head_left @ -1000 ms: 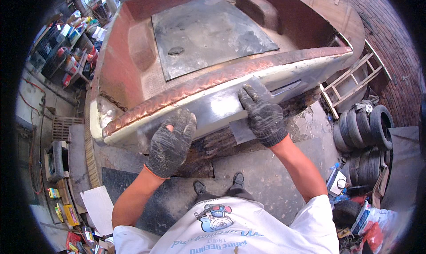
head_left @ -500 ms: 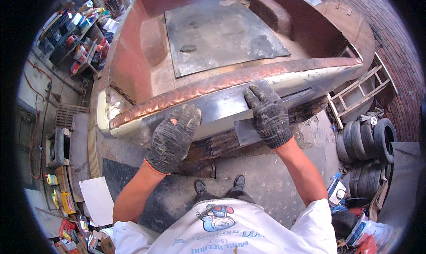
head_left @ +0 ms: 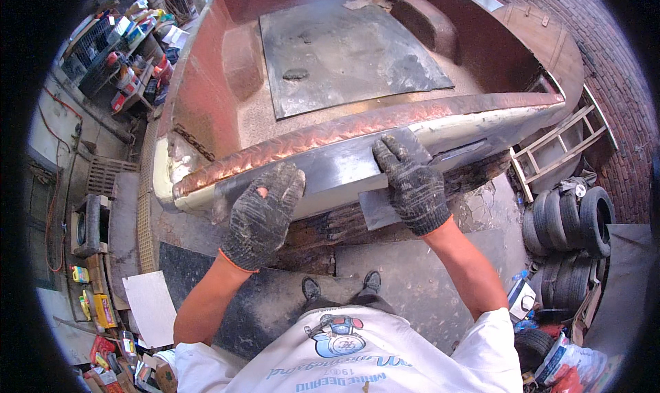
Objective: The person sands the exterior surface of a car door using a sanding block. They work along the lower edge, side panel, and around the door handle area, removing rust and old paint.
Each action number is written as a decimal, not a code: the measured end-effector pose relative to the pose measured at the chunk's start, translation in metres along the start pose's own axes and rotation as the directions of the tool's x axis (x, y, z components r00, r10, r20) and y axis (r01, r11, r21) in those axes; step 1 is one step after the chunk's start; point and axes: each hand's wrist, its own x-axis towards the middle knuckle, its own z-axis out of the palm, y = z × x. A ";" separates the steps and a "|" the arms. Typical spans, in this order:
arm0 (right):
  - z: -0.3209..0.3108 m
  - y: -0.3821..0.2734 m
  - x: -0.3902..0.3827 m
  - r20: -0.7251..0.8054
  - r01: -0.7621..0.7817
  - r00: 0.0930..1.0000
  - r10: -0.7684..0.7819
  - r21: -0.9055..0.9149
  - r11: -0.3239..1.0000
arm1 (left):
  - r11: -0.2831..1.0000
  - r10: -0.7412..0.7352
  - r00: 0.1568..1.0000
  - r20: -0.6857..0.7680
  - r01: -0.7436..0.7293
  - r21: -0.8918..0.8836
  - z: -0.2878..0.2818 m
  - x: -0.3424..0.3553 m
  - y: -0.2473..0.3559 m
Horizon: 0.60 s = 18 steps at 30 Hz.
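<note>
Workshop clutter (head_left: pixel 130 77) lines the left of a red truck bed (head_left: pixel 237 49). The left hand (head_left: pixel 265 214), fingers together, lies over a grey panel (head_left: pixel 340 167) on the bed's near side, its long axis running rightward to the right hand (head_left: pixel 416 187), overlapping a grey plate (head_left: pixel 375 210); whether either grip clamps is unclear.

Black tires (head_left: pixel 547 218) are stacked near a wooden ladder (head_left: pixel 568 154) and a brick wall (head_left: pixel 619 84).

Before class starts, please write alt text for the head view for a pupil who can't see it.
A person's gloved left hand and right hand rest on the tailgate of a reddish truck bed. A dark sheet lies in the bed; tires sit at right.
</note>
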 end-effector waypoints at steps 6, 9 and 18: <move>0.016 -0.001 -0.007 0.033 -0.020 0.999 0.023 -0.076 0.997 | 0.999 0.026 1.000 -0.015 -0.025 0.047 0.014 -0.006 0.004; 0.011 0.001 -0.009 0.045 -0.023 0.999 0.026 -0.081 0.996 | 0.998 0.046 0.999 -0.003 -0.046 0.047 0.014 -0.003 0.007; -0.007 -0.004 -0.003 -0.002 0.001 1.000 -0.001 0.014 1.000 | 0.999 -0.009 0.999 -0.046 0.007 -0.052 0.000 -0.005 0.007</move>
